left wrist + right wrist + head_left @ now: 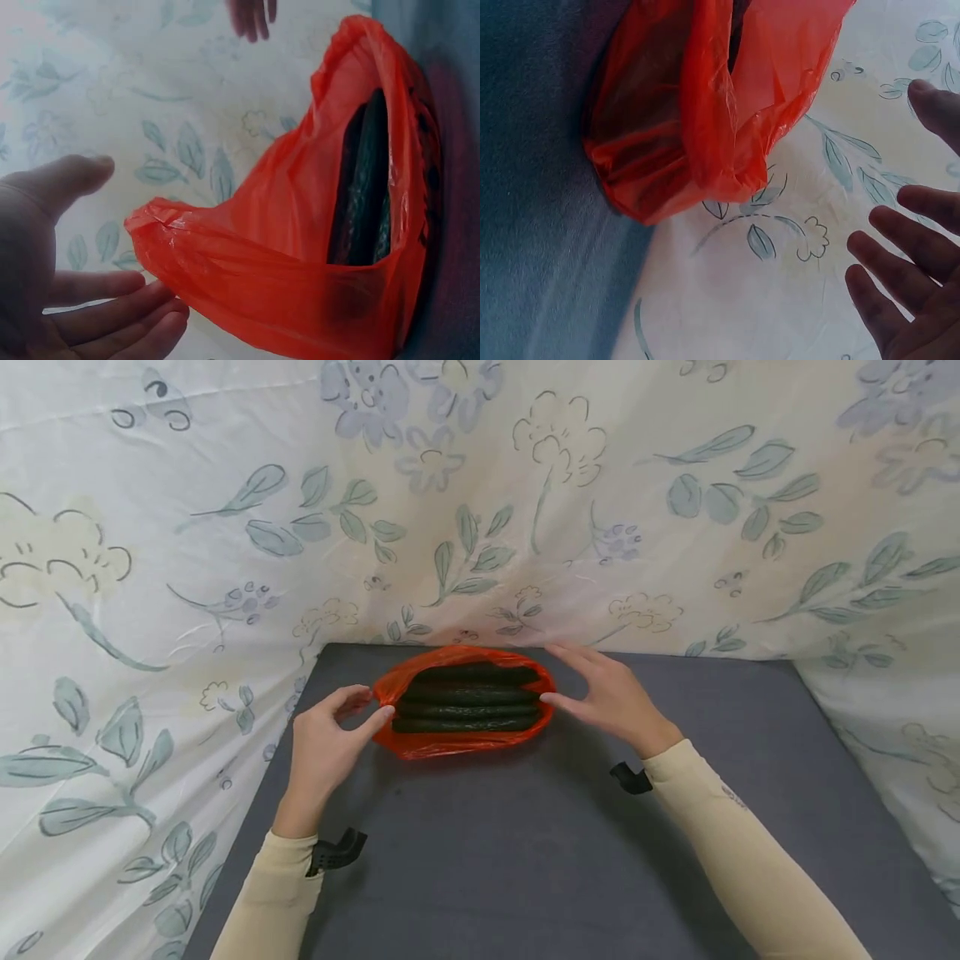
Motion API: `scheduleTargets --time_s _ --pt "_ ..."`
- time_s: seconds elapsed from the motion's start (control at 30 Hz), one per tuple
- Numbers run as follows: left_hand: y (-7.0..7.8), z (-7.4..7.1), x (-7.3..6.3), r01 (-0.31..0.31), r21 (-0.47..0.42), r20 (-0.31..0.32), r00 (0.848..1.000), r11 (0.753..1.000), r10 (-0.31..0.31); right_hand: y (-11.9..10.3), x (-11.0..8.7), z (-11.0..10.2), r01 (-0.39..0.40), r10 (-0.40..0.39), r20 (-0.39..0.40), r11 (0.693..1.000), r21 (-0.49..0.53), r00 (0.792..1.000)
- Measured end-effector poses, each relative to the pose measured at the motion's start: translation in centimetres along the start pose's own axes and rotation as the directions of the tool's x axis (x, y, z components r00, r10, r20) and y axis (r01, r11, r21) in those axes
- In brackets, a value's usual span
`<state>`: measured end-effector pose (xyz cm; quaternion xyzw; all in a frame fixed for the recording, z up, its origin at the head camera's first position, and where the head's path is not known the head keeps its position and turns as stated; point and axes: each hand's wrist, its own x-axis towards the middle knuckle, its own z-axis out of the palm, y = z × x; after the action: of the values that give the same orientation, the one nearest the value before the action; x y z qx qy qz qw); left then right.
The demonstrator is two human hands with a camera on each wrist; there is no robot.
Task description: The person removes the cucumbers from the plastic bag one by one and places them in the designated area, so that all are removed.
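Observation:
A red plastic bag [442, 749] lies on the grey table, its mouth spread wide toward me. Several long dark green cucumbers [467, 711] are side by side inside it. At the bag's left end is my left hand [327, 739]; in the left wrist view its fingers [124, 322] are loosely extended, fingertips right at the outside of the red plastic [262, 292], with the thumb well apart. My right hand [611, 697] is by the bag's right end. The right wrist view shows its fingers [900, 270] spread and apart from the plastic [652, 150], holding nothing.
The dark grey tabletop [525, 860] extends in front of the bag and to its right. A pale floral cloth [480, 485] hangs behind the table and along both sides, close behind the bag. Black straps [337, 850] are on both wrists.

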<state>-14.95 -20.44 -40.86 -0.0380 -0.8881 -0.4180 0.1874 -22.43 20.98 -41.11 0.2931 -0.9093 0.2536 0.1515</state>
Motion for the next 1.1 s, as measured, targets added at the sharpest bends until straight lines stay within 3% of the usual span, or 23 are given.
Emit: scheduleTargets --time_s 0.47,0.67,0.97,1.1 --pt "0.1 1.2 0.6 0.007 0.007 0.022 1.000 1.000 -0.007 -0.6 2.4 2.8 -0.006 -0.003 0.126 0.998 0.066 0.992" --pt "0.3 1.7 0.5 0.018 0.005 0.042 0.999 1.000 -0.018 -0.8 3.3 4.0 -0.014 -0.006 0.205 0.995 0.098 0.979" --pt "0.3 2.3 0.6 0.056 0.003 0.049 0.997 0.998 -0.056 -0.8 4.8 5.8 0.028 -0.053 0.264 0.995 0.098 0.963" --pt "0.2 2.3 0.6 0.080 -0.080 0.086 0.994 0.994 -0.073 -0.7 5.2 6.5 0.022 -0.048 0.284 0.995 0.093 0.958"
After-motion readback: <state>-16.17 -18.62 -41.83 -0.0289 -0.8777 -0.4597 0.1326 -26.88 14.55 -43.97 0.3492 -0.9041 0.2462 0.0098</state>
